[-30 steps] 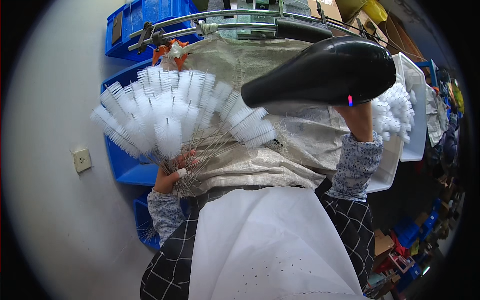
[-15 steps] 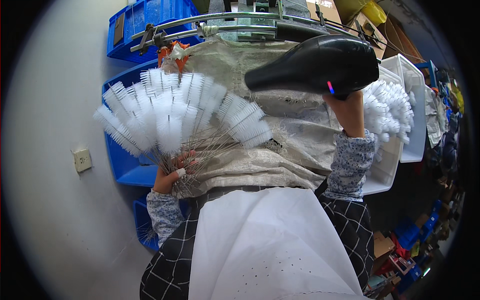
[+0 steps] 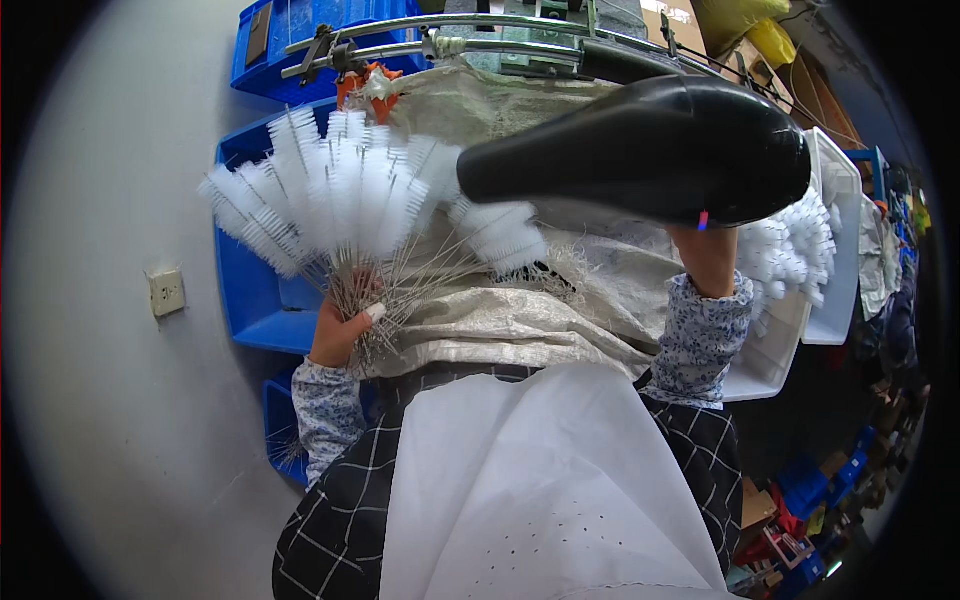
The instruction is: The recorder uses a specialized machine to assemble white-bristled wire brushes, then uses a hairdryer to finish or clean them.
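My left hand point(image 3: 345, 325) is closed around the thin wire stems of a bunch of white bottle brushes point(image 3: 350, 195). Their bristle heads fan out upward, above the hand. In my right hand point(image 3: 706, 258) is a black hair dryer point(image 3: 640, 150), lifted over the cloth, its handle mostly hidden behind its body. The dryer's nozzle points left and its tip reaches the right side of the brush heads in the picture. Beneath both hands lies a worn, pale woven sack cloth point(image 3: 520, 320) with frayed threads.
Blue bins point(image 3: 262, 300) stand at the left by the wall. At the right, a white bin point(image 3: 775, 350) holds many more white brushes point(image 3: 785, 245). Curved metal rails point(image 3: 470, 47) cross the far side. A white apron point(image 3: 540, 480) covers my lap.
The hair dryer has come closer to the camera, and its nozzle has moved left to the brushes. The brush bunch has turned, its heads now gathered more upright.
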